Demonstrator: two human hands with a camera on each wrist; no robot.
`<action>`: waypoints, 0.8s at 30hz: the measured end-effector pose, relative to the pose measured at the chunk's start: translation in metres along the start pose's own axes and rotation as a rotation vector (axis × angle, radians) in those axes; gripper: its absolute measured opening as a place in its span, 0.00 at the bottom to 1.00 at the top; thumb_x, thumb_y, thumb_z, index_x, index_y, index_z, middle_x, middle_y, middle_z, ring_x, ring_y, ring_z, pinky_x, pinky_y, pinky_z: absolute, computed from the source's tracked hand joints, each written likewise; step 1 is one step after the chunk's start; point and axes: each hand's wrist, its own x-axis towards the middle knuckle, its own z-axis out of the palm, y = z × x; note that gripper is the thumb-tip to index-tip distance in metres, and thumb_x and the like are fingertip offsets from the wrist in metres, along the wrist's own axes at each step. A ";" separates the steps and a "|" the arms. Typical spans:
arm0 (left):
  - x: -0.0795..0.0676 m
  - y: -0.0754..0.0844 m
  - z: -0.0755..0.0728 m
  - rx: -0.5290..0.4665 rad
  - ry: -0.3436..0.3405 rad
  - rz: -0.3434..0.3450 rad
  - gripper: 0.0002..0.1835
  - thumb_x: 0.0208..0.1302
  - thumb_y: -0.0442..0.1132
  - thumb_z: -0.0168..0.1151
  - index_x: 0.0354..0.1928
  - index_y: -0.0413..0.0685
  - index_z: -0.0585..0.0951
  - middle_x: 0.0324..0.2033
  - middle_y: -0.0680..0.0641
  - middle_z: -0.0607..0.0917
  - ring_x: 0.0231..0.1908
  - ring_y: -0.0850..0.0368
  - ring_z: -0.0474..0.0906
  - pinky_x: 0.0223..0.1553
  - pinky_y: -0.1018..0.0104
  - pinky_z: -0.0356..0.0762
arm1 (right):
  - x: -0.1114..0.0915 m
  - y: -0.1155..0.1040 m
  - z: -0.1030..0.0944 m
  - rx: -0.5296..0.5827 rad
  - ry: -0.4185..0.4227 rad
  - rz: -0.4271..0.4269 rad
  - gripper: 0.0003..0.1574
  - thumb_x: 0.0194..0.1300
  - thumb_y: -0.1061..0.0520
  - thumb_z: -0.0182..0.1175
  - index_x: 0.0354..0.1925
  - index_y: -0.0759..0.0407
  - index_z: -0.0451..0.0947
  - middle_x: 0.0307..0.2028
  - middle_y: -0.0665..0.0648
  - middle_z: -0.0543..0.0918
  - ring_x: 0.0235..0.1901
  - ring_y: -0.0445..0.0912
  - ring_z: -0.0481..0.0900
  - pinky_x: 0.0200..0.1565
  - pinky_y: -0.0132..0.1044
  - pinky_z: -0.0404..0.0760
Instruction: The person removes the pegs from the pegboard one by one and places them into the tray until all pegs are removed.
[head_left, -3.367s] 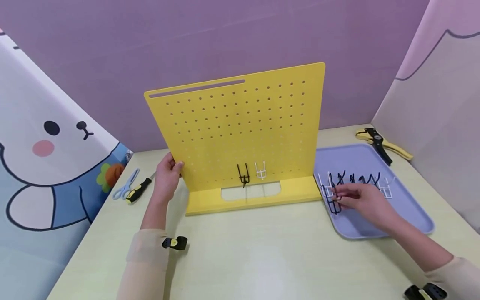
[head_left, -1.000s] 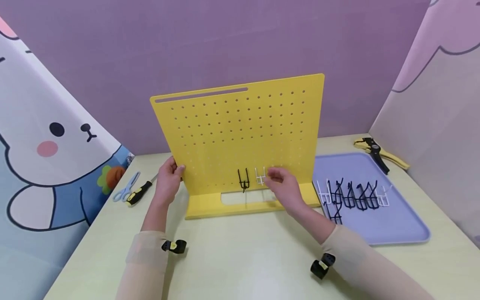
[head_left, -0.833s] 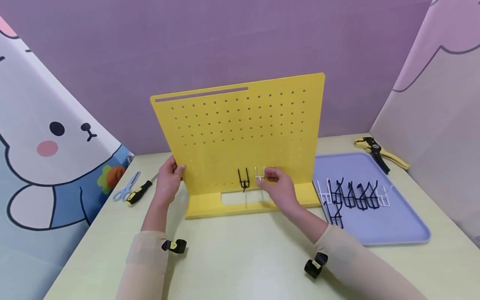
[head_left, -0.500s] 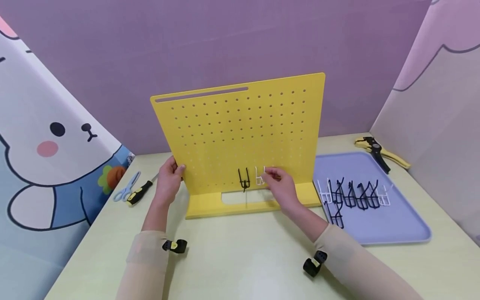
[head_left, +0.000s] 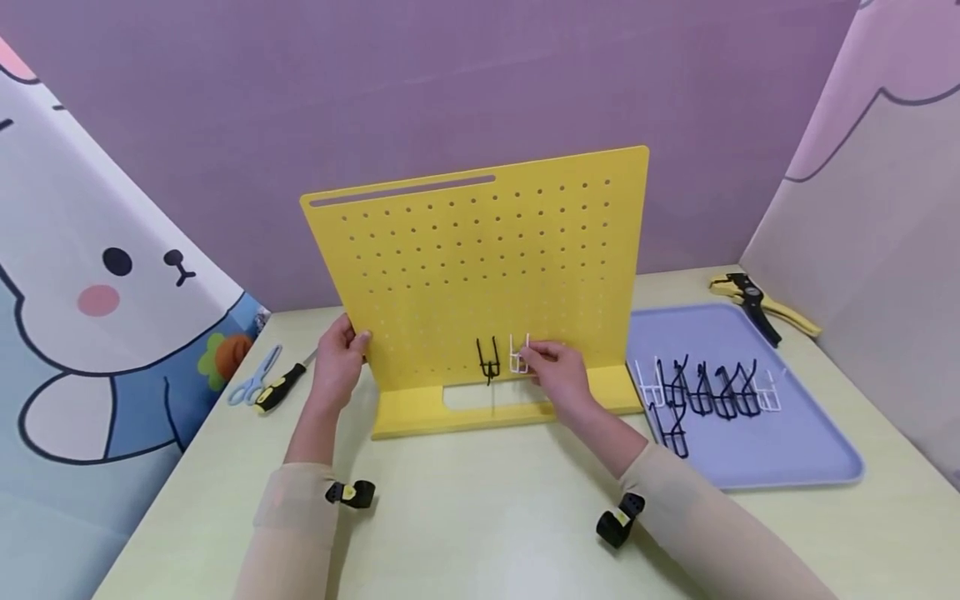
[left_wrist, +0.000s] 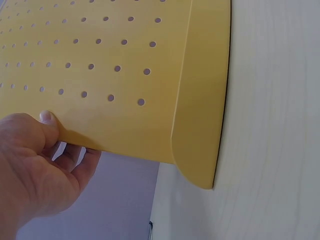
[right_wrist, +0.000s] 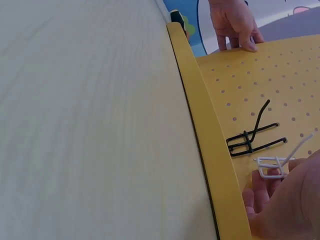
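Observation:
A yellow pegboard [head_left: 465, 242] stands upright on its foot on the table. My left hand [head_left: 337, 365] grips its left edge, thumb on the front face and fingers behind, as the left wrist view shows. Low on the board hang a black wire hook [head_left: 488, 360] and, just right of it, a white wire hook [head_left: 517, 358]. My right hand [head_left: 564, 382] pinches the white hook from the right. In the right wrist view the prong of the white hook [right_wrist: 299, 150] sticks out, and part of its frame is hidden behind the hand.
On the right lies a lilac tray [head_left: 795, 450] with several black hooks [head_left: 701, 392] and some white hooks [head_left: 767, 393] at its left side. Yellow-black wire strippers [head_left: 761, 304] lie behind it. Blue scissors [head_left: 253, 379] and a screwdriver [head_left: 277, 387] lie left of the board.
My right hand has left a black hook in the tray and moved left to the pegboard, where its fingers have closed on the white hook. My left hand has stayed on the board's edge.

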 end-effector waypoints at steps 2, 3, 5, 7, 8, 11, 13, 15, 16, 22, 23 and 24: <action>-0.001 0.000 0.001 -0.002 -0.002 -0.003 0.21 0.79 0.33 0.49 0.70 0.40 0.69 0.56 0.37 0.79 0.54 0.47 0.78 0.54 0.59 0.82 | 0.002 0.000 0.001 0.028 0.015 0.026 0.18 0.71 0.58 0.64 0.54 0.66 0.81 0.48 0.63 0.84 0.45 0.54 0.83 0.54 0.50 0.82; -0.001 0.000 0.001 -0.006 0.000 -0.003 0.20 0.79 0.33 0.50 0.69 0.40 0.69 0.56 0.37 0.79 0.54 0.47 0.78 0.54 0.58 0.82 | 0.002 0.000 0.001 0.035 0.022 0.031 0.17 0.71 0.58 0.64 0.54 0.67 0.81 0.48 0.64 0.84 0.44 0.54 0.83 0.53 0.50 0.82; -0.001 0.000 0.001 -0.001 0.001 -0.001 0.20 0.79 0.33 0.50 0.69 0.41 0.70 0.56 0.38 0.79 0.54 0.47 0.78 0.54 0.57 0.82 | 0.003 0.000 0.001 0.047 0.032 0.034 0.16 0.70 0.59 0.65 0.53 0.67 0.82 0.48 0.63 0.85 0.42 0.53 0.84 0.52 0.50 0.82; -0.001 0.000 0.002 0.002 0.003 0.002 0.20 0.79 0.33 0.50 0.69 0.41 0.70 0.57 0.37 0.79 0.54 0.46 0.78 0.55 0.57 0.81 | 0.004 0.000 0.001 0.058 0.037 0.024 0.15 0.70 0.61 0.65 0.52 0.68 0.82 0.47 0.64 0.85 0.41 0.51 0.84 0.51 0.49 0.83; -0.001 0.000 0.002 0.003 0.002 0.005 0.20 0.79 0.33 0.50 0.69 0.40 0.70 0.57 0.37 0.79 0.55 0.46 0.78 0.55 0.56 0.81 | 0.004 -0.001 0.001 0.063 0.036 0.012 0.15 0.69 0.62 0.65 0.51 0.70 0.82 0.47 0.64 0.85 0.40 0.50 0.84 0.51 0.49 0.83; 0.000 0.000 0.002 0.006 0.004 0.005 0.20 0.79 0.33 0.50 0.69 0.40 0.70 0.57 0.37 0.79 0.55 0.46 0.78 0.55 0.55 0.81 | 0.005 0.000 0.000 0.041 0.040 -0.029 0.13 0.68 0.64 0.65 0.49 0.70 0.83 0.45 0.64 0.85 0.39 0.49 0.83 0.50 0.48 0.85; 0.000 0.000 0.001 0.007 0.004 0.005 0.20 0.79 0.33 0.50 0.69 0.40 0.70 0.57 0.37 0.79 0.55 0.46 0.78 0.55 0.55 0.81 | 0.006 0.001 -0.002 0.015 0.043 -0.055 0.12 0.68 0.64 0.65 0.48 0.70 0.84 0.44 0.64 0.86 0.39 0.49 0.84 0.49 0.48 0.85; 0.001 -0.001 0.001 0.006 0.002 0.004 0.20 0.79 0.33 0.50 0.68 0.40 0.70 0.56 0.37 0.79 0.54 0.46 0.78 0.55 0.55 0.81 | 0.006 0.001 -0.004 -0.034 0.051 -0.082 0.11 0.68 0.64 0.66 0.47 0.69 0.84 0.43 0.62 0.86 0.39 0.48 0.83 0.48 0.49 0.84; 0.001 -0.001 0.001 0.007 0.000 0.005 0.20 0.79 0.34 0.50 0.68 0.40 0.70 0.56 0.37 0.79 0.54 0.46 0.78 0.54 0.55 0.82 | 0.006 0.001 -0.004 -0.051 0.054 -0.093 0.10 0.68 0.64 0.66 0.46 0.68 0.85 0.42 0.62 0.86 0.39 0.48 0.83 0.48 0.49 0.84; 0.002 -0.002 0.000 0.006 0.001 -0.006 0.20 0.79 0.34 0.50 0.69 0.42 0.70 0.57 0.38 0.79 0.54 0.46 0.78 0.55 0.56 0.81 | -0.001 -0.005 -0.008 -0.109 0.047 -0.156 0.09 0.68 0.63 0.66 0.46 0.66 0.85 0.43 0.61 0.87 0.41 0.47 0.82 0.51 0.51 0.83; 0.002 -0.002 0.000 0.004 0.002 -0.010 0.20 0.79 0.34 0.50 0.69 0.42 0.70 0.57 0.39 0.79 0.55 0.46 0.78 0.55 0.55 0.81 | -0.004 -0.007 -0.009 -0.109 0.044 -0.162 0.09 0.69 0.63 0.66 0.46 0.66 0.85 0.44 0.61 0.87 0.42 0.48 0.82 0.51 0.51 0.83; 0.002 -0.002 0.000 0.005 0.002 -0.011 0.20 0.79 0.34 0.50 0.69 0.42 0.70 0.57 0.38 0.79 0.55 0.46 0.78 0.55 0.55 0.81 | -0.008 -0.009 -0.011 -0.109 0.041 -0.167 0.10 0.69 0.62 0.66 0.47 0.66 0.85 0.44 0.60 0.87 0.42 0.48 0.83 0.51 0.51 0.83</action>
